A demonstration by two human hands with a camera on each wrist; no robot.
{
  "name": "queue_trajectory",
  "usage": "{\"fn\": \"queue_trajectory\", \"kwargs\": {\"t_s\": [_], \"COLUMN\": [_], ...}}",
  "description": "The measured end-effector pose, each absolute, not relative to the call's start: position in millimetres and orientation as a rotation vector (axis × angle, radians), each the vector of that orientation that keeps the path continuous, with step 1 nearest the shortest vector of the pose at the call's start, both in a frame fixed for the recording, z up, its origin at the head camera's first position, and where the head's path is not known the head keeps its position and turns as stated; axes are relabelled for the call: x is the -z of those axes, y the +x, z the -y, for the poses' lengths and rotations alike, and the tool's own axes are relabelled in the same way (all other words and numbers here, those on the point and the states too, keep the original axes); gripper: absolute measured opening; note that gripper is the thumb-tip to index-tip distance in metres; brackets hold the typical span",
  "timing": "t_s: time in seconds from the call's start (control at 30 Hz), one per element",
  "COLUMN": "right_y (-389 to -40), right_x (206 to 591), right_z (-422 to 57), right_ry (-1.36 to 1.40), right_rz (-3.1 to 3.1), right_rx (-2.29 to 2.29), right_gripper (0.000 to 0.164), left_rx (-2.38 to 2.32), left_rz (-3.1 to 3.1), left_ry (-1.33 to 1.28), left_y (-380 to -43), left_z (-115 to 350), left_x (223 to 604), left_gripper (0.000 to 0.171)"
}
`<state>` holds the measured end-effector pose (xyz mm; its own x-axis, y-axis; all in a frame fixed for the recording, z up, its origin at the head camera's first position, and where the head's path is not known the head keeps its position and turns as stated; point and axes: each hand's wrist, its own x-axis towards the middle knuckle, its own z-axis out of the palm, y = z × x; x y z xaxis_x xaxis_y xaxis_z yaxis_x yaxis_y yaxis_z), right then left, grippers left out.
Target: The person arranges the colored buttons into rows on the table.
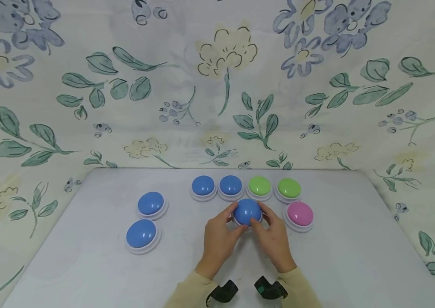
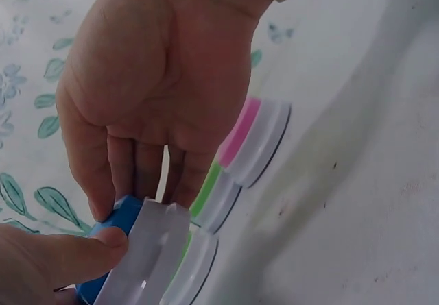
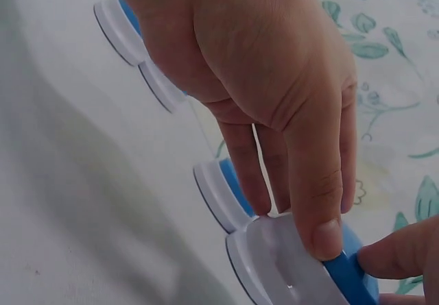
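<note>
- Floral cloth (image 1: pixel 186 25), blue, green and yellow motifs on off-white, hangs behind and to both sides of a white table (image 1: pixel 86 265).
- Head view, middle: a blue dome button (image 1: pixel 247 211) on a white base sits between my hands, just in front of the back row. Whether its base touches the table, I cannot tell.
- My left hand (image 1: pixel 217 241) grips it from the left, my right hand (image 1: pixel 273 244) from the right; fingers of both curl about it, thumbs on the near side.
- Back row, left to right, side by side: first blue button (image 1: pixel 203 185), second blue button (image 1: pixel 230 185), first green button (image 1: pixel 260 185), second green button (image 1: pixel 289 188).
- Pink button (image 1: pixel 300 213) just in front of the row's right end, beside my right fingers.
- Well off to my left, one nearer me than the other: far-left blue button (image 1: pixel 150 203) and near-left blue button (image 1: pixel 141 234).
- Pale yellow sleeves (image 1: pixel 302 293) on my arms; a dark wrist device (image 1: pixel 225 292) at the left cuff, its like at the right.
- Left wrist view: my right hand reaches down from the top, its fingertips on the held button; my left thumb presses where blue meets white. Pink and green show behind. Small dark specks dot the tabletop.
- Right wrist view: my left hand comes from above, thumb across the held button's edge; my right thumb tip rests on the blue. Other buttons stand beyond, partly hidden by my left hand.
</note>
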<state>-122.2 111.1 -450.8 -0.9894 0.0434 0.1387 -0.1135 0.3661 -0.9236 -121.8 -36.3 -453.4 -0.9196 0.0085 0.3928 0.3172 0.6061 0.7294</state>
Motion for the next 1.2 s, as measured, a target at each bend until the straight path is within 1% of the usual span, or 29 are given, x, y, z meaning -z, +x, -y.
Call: {"fn": "queue_trajectory", "kwargs": {"t_s": [0.63, 0.93, 1.2], "right_y": [-129.0, -134.8, -134.9], "right_x": [455.9, 469.2, 472.1], "right_z": [-123.5, -126.1, -126.9], "right_ry": [-0.1, -0.1, -0.134], "right_rz": [2.484, 2.445, 2.421], "right_rx": [-1.703, -1.714, -1.714], "right_gripper": [0.051, 0.052, 0.052], "left_rx": [1.244, 1.211, 1.232], "left_rz": [2.493, 2.474, 2.515], "left_ry": [-0.242, -0.239, -0.238], "left_y": [-132.4, -139.1, -142.7], "left_z": [8.2, 1.3, -6.2], "left_x": [462.7, 472.0, 475.8], "left_gripper": [0.059, 0.058, 0.056]}}
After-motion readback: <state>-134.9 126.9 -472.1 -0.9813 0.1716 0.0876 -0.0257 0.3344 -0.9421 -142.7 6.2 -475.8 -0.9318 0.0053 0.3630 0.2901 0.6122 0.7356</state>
